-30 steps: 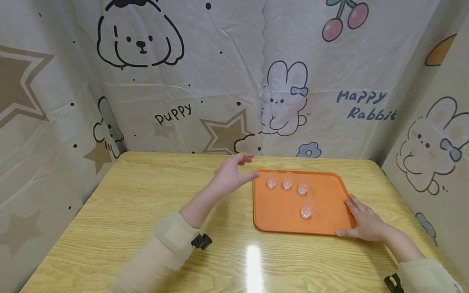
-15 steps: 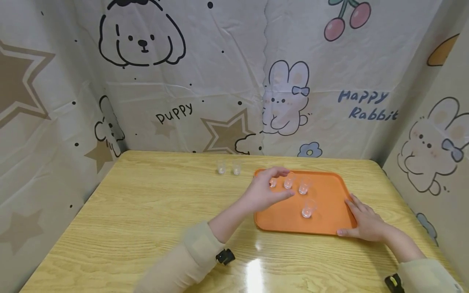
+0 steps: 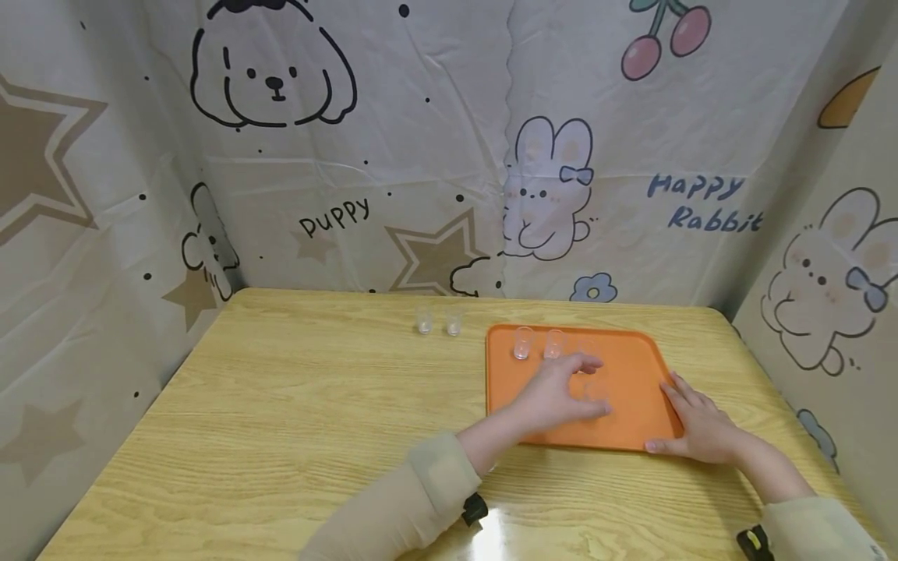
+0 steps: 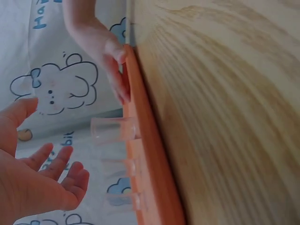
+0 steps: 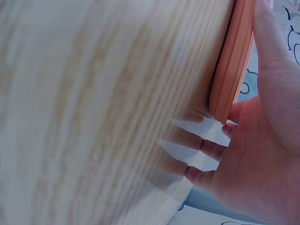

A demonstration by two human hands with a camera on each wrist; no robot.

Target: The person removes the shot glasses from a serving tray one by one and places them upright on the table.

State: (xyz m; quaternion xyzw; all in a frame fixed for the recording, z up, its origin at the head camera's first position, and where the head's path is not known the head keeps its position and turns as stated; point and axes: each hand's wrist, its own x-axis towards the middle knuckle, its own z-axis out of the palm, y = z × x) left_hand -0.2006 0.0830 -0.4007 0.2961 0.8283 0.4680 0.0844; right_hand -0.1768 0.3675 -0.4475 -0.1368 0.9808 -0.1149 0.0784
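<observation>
In the head view my left hand (image 3: pixel 550 401) reaches over the orange tray (image 3: pixel 631 421) with thumb and fingers spread. It overlaps two of the small clear cups there. The left wrist view shows nothing in its grasp, the nearest clear cup (image 4: pixel 112 130) standing apart from the fingers. Two more cups show at the tray's back left, one of them a clear cup (image 3: pixel 522 344) by the corner. My right hand (image 3: pixel 701 427) rests against the tray's front right corner, thumb along the front rim and fingers stretched along the right side.
Behind and left of the tray, a clear cup (image 3: pixel 424 321) and another clear cup (image 3: pixel 454 321) stand on the wood-grain table (image 3: pixel 295 405). A printed cloth (image 3: pixel 421 156) hangs behind and at both sides.
My left hand has moved right and nearer, from the tray's left edge to over its middle. The two cups on the table came into sight behind it. My right hand stays put.
</observation>
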